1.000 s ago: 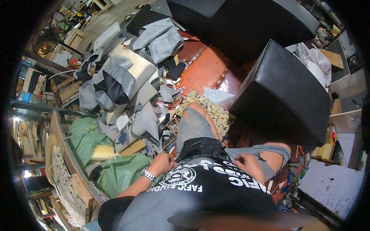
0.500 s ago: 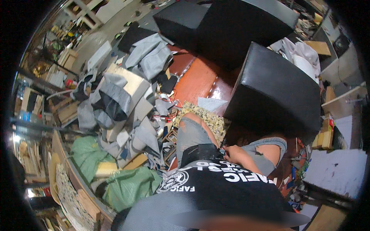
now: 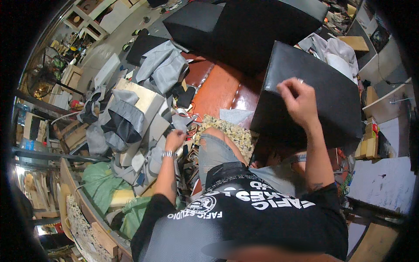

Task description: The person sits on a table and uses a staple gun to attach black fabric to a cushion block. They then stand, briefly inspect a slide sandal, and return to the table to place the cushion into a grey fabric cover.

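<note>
My right hand (image 3: pixel 300 104) is raised in front of a large black leather-covered block (image 3: pixel 312 78). Its fingers are curled together, and whatever they may pinch is too small to make out. A ring shows on one finger. Low on the left, my left hand (image 3: pixel 175 139), with a metal watch (image 3: pixel 167 153) on its wrist, is beside a heap of grey fabric scraps (image 3: pixel 157 162). Its fingers look drawn together, their tips by a grey scrap (image 3: pixel 182 122); anything inside them is hidden. Between my knees lies a speckled foam pad (image 3: pixel 227 135).
A second black upholstered piece (image 3: pixel 257 35) stands at the back. Orange-brown leather (image 3: pixel 220 89) with a light grey piece (image 3: pixel 235 115) lies ahead. Grey cloth (image 3: pixel 163 65) is heaped at the far left, green sacks (image 3: pixel 102 179) at near left. A white board (image 3: pixel 379 185) is on the right.
My right hand has risen from my lap, forward and right, to the black block. My left hand, hidden before, now shows on the left by the scraps. The view has shifted slightly.
</note>
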Motion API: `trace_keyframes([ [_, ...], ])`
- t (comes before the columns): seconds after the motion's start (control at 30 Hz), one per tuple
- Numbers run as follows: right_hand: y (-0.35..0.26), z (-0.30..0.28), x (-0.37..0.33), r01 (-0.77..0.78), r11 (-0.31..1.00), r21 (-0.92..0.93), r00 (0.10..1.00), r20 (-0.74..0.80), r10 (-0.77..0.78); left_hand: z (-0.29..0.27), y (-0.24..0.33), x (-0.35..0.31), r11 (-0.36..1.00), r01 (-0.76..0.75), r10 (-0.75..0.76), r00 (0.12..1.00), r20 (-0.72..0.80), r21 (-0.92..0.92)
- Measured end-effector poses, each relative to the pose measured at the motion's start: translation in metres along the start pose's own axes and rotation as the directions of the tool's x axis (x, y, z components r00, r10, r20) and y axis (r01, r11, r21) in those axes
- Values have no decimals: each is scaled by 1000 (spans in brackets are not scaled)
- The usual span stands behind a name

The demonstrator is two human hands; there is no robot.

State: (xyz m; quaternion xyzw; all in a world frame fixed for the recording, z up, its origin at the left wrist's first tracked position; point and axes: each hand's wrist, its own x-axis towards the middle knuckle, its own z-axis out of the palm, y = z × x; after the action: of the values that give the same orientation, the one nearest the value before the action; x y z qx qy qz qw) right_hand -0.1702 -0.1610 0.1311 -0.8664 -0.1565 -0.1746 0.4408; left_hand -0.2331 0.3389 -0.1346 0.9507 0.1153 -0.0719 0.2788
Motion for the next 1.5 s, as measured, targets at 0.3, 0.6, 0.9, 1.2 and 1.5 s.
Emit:
trace_keyframes([
  [0.3, 16, 23, 44, 63, 921, -385, 995, -45, -87, -14, 60, 168, 818, 372, -357, 926, -121, 439],
  [0.6, 12, 28, 56, 3, 899, -437, 1000, -23, -14, -7, -24, 303, 432, 602, -288, 798, -529, 672],
  [0.9, 9, 32, 67, -5, 903, -430, 997, 71, 40, -27, -26, 330, 436, 607, -378, 794, -477, 665],
  [1.2, 9, 34, 56, 55, 888, -456, 998, -11, -67, -132, 47, 358, 923, 194, 106, 702, -705, 331],
  [1.5, 17, 14, 46, 35, 982, -187, 999, -26, -41, -355, 256, 196, 850, -387, 427, 108, -898, 358],
])
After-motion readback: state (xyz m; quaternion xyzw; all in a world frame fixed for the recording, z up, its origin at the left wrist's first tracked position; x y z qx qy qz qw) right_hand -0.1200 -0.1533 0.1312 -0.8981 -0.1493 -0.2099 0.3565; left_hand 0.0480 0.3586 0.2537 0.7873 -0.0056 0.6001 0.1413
